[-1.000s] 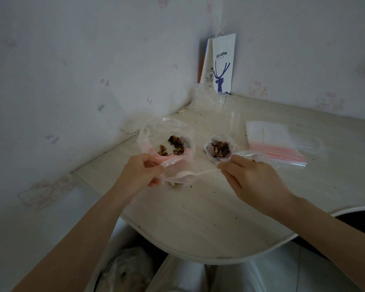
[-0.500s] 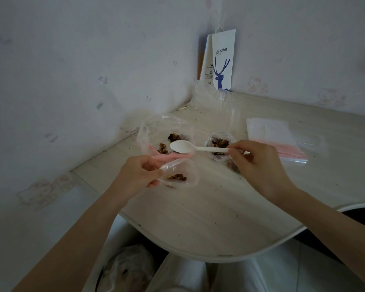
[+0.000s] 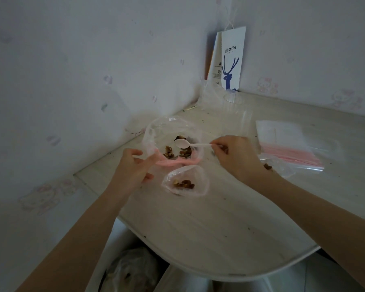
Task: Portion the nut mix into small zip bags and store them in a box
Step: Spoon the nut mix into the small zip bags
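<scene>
Closest to me, just right of the left hand (image 3: 133, 167), is the small zip bag (image 3: 184, 183). It's clear plastic, propped open like a little pouch, with a small clump of brown nut pieces sitting in the bottom. It rests on the pale wood-look surface (image 3: 209, 228), almost touching the left hand's fingers.

The left hand's thumb and fingers are curled and pinching a pink zip strip (image 3: 177, 162) that runs rightward from the fingers, right above the small bag's mouth. Honestly can't tell if that strip belongs to the small bag or the bigger one behind it.

Just past the left hand is the big bag (image 3: 154, 133), clear and wide open, with the nut mix (image 3: 177, 153) scattered in the bottom in a few dark brown clumps.

The right hand (image 3: 234, 157) is across from the left one, with both bags between them. It's pinching the end of a white plastic spoon (image 3: 190, 144). The handle points left from its fingertips, and the spoon's bowl sits over the nut mix and looks empty.

To the right of the right hand and a bit further back is a stack of empty zip bags (image 3: 289, 144) with pink strips, lying flat. Dark crumbs are scattered across the surface. Way back in the corner, well beyond both hands, a white coffee paper bag (image 3: 230, 60) with a blue deer on it leans against the wall.
</scene>
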